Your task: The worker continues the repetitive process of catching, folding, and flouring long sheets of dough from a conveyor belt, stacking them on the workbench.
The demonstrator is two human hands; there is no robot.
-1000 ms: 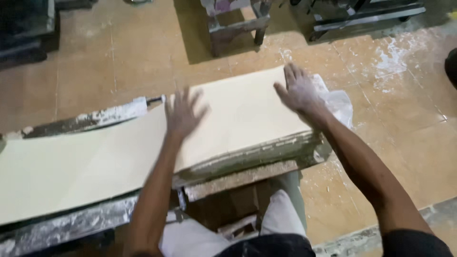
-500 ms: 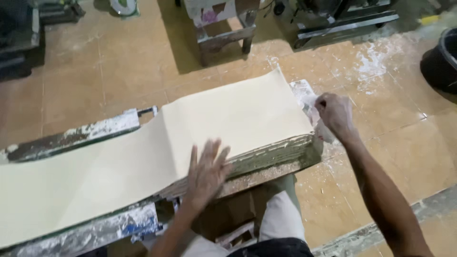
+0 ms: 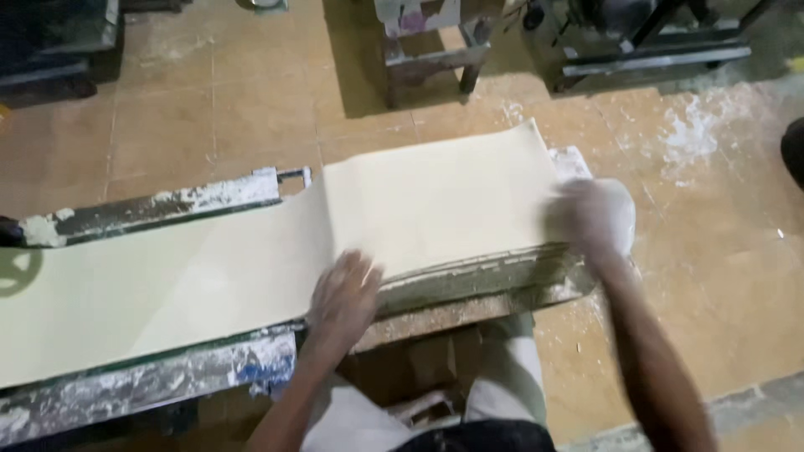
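A long pale cream sheet of dough [image 3: 251,251] lies across a flour-crusted metal machine bed [image 3: 142,209] and a board at its right end. My left hand [image 3: 343,297] rests flat on the sheet's near edge, fingers apart. My right hand [image 3: 590,218], blurred and white with flour, is at the sheet's right end near the board's corner. Whether it grips anything is unclear from the blur.
A worn wooden stool [image 3: 427,42] stands on the tiled floor beyond the sheet. Dark metal equipment frames [image 3: 653,42] sit at the back right. Flour patches [image 3: 691,134] whiten the floor to the right. My knees [image 3: 502,377] show under the board.
My left hand slid from the middle of the sheet back to its near edge. My right hand moved from the far right corner down to the right end.
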